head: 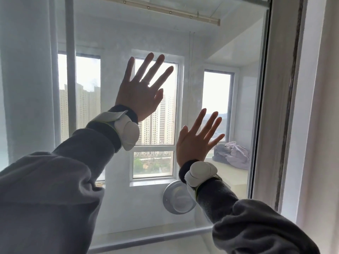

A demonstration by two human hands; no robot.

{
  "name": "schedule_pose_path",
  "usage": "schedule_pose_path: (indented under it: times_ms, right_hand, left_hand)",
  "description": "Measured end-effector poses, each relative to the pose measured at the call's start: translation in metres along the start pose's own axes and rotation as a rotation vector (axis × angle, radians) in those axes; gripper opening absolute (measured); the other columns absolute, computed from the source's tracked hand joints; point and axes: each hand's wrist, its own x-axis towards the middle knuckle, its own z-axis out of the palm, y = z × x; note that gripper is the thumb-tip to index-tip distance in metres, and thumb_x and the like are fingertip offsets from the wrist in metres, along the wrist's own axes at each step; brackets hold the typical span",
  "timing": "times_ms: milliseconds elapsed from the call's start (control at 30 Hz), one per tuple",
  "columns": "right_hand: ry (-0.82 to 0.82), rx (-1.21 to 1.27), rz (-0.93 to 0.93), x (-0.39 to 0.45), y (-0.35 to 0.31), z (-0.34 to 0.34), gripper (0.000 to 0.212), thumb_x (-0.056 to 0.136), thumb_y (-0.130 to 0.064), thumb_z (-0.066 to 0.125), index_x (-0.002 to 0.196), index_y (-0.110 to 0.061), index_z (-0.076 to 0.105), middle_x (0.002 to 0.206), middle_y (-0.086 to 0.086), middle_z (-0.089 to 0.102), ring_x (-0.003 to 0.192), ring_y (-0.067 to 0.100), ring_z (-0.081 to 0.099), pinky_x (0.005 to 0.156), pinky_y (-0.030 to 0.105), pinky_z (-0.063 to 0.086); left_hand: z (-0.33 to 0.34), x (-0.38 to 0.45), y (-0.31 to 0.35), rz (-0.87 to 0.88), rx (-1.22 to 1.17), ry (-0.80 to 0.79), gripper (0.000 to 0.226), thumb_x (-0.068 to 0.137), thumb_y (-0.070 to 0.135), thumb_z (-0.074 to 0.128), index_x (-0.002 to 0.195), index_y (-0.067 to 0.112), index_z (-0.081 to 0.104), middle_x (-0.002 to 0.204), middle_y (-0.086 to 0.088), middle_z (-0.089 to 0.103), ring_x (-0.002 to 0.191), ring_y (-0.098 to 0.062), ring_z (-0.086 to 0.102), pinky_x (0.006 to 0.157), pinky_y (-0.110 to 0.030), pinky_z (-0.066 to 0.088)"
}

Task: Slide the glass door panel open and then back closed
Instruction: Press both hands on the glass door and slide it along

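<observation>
Fingers of both hands are spread wide, flat against the glass door panel (211, 52): left hand (139, 92) at centre, right hand (194, 142) lower right. Panel's edge sits against the frame (280, 107) at right, seemingly closed; which stage, I cannot tell.

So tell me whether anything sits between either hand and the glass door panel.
Nothing visible does. The left hand and right hand are both spread flat against the glass door panel, fingers open.

white walls (205, 44) | three daylit windows (156, 107) | ceiling drying rack (165, 11)
</observation>
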Motion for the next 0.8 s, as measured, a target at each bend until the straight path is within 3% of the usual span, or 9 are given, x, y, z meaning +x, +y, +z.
schedule_pose_path:
  times_ms: [67, 400, 800]
  right_hand:
    - [0.01, 0.007, -0.024, -0.006, -0.004, 0.002, 0.064, 0.092, -0.047, 0.022, 0.149, -0.02, 0.014, 0.158, 0.014, 0.013, 0.146, 0.032, 0.008, 0.113, 0.064, 0.007]
    - [0.015, -0.022, -0.055, -0.032, -0.044, 0.007, 0.064, 0.092, -0.046, 0.02, 0.149, -0.018, 0.02, 0.157, 0.014, 0.018, 0.145, 0.033, 0.013, 0.114, 0.06, 0.006]
    - [0.063, -0.004, -0.097, -0.063, -0.093, 0.014, 0.062, 0.092, -0.038, 0.03, 0.149, -0.015, 0.019, 0.156, 0.018, 0.019, 0.145, 0.034, 0.014, 0.114, 0.057, 0.002]
  left_hand:
    - [0.0, -0.003, -0.008, -0.004, -0.004, -0.005, 0.059, 0.095, 0.042, 0.004, 0.153, 0.031, 0.005, 0.162, -0.002, 0.002, 0.149, -0.025, 0.001, 0.118, -0.056, 0.002]
    - [-0.001, -0.023, -0.055, 0.002, 0.031, -0.008, 0.061, 0.094, 0.045, 0.0, 0.153, 0.031, 0.006, 0.162, -0.003, 0.004, 0.149, -0.026, 0.003, 0.117, -0.058, 0.006]
    - [-0.007, -0.049, -0.109, 0.013, 0.041, 0.005, 0.058, 0.096, 0.042, 0.009, 0.152, 0.029, 0.012, 0.161, -0.005, 0.012, 0.149, -0.027, 0.009, 0.117, -0.057, 0.005]
